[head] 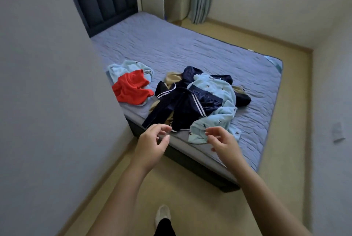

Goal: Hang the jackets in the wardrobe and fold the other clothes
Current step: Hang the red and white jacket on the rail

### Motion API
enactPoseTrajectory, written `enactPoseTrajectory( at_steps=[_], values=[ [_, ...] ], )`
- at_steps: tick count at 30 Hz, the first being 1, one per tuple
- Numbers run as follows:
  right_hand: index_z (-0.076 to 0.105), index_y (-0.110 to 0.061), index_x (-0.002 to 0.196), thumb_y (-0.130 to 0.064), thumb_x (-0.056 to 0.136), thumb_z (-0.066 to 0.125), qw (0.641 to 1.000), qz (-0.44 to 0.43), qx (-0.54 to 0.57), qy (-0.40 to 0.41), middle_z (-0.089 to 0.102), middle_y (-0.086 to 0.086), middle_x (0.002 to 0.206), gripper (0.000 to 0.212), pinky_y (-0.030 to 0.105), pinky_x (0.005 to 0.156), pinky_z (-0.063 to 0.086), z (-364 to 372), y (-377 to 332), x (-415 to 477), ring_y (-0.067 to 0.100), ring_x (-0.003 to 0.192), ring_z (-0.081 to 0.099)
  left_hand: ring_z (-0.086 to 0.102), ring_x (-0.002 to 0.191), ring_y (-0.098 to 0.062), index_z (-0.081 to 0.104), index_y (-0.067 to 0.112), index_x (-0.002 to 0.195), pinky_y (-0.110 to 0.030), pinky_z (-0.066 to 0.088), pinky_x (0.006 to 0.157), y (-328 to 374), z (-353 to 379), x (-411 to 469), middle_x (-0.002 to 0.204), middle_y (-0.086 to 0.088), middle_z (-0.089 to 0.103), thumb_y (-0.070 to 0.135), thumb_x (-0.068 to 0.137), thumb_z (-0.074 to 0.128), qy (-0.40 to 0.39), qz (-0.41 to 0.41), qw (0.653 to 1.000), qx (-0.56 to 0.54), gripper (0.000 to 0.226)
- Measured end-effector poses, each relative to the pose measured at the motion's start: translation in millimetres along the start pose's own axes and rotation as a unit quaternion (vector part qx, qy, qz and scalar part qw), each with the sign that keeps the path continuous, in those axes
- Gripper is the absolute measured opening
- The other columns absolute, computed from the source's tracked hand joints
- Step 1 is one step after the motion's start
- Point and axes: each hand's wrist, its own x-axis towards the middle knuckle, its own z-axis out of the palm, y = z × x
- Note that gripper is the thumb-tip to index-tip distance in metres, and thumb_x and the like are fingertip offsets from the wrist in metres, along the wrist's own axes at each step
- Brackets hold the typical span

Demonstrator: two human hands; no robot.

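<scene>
Hands hover empty over a heap of clothes at the near corner of a bed.

Both bare arms stretch forward from the bottom of the view. The left hand (152, 140) and the right hand (222, 142) hold nothing, their fingers loosely curled and parted, thumbs apart from the fingers. The left fingertips lie just beside the hem of a crumpled navy satin jacket with white stripes (182, 102). The right fingertips overlap the edge of a pale blue fleece garment with small dark figures (215, 90); whether they touch it cannot be told. These garments lie tangled with a tan piece of clothing (172, 77) on the bed's quilted blue-grey cover (190, 45). To the left, a red garment (131, 90) rests on a second pale blue fleece piece (122, 68).
</scene>
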Motion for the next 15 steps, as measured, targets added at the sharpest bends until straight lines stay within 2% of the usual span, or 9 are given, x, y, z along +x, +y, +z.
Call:
enactPoseTrajectory(
  at_steps=[6, 10, 15],
  values=[
    [0.060, -0.030, 0.091, -0.011, 0.092, 0.054, 0.995, 0.068, 0.035, 0.062, 0.065, -0.006, 0.095, 0.020, 0.034, 0.078, 0.052, -22.0, 25.2, 63.1, 0.016, 0.091, 0.062, 0.059, 0.092, -0.002, 0.065, 0.026, 0.098, -0.024, 0.050, 0.078, -11.1, 37.5, 94.9, 0.098, 0.012, 0.063, 0.006, 0.085, 0.063, -0.094, 0.004, 0.995, 0.022, 0.024],
    [0.061, -0.023, 0.095, -0.010, 0.092, 0.054, 0.988, 0.127, 0.053, 0.073, 0.064, -0.007, 0.095, 0.016, 0.030, 0.077, 0.050, -36.5, 56.3, 113.8, 0.013, 0.091, 0.060, 0.058, 0.092, -0.002, 0.065, 0.025, 0.098, -0.020, 0.048, 0.081, -30.9, 75.0, 145.4, 0.099, 0.012, 0.063, 0.007, 0.084, 0.064, -0.138, -0.009, 0.989, 0.052, 0.023],
    [0.059, -0.018, 0.105, -0.012, 0.090, 0.058, 0.981, 0.177, 0.044, 0.059, 0.062, -0.006, 0.098, 0.017, 0.031, 0.085, 0.050, -60.9, 94.8, 214.7, 0.015, 0.099, 0.059, 0.056, 0.096, -0.007, 0.065, 0.020, 0.103, -0.015, 0.042, 0.086, -51.5, 131.2, 225.3, 0.104, 0.008, 0.058, 0.011, 0.082, 0.067, -0.189, -0.039, 0.975, 0.109, 0.023]
  ],
)
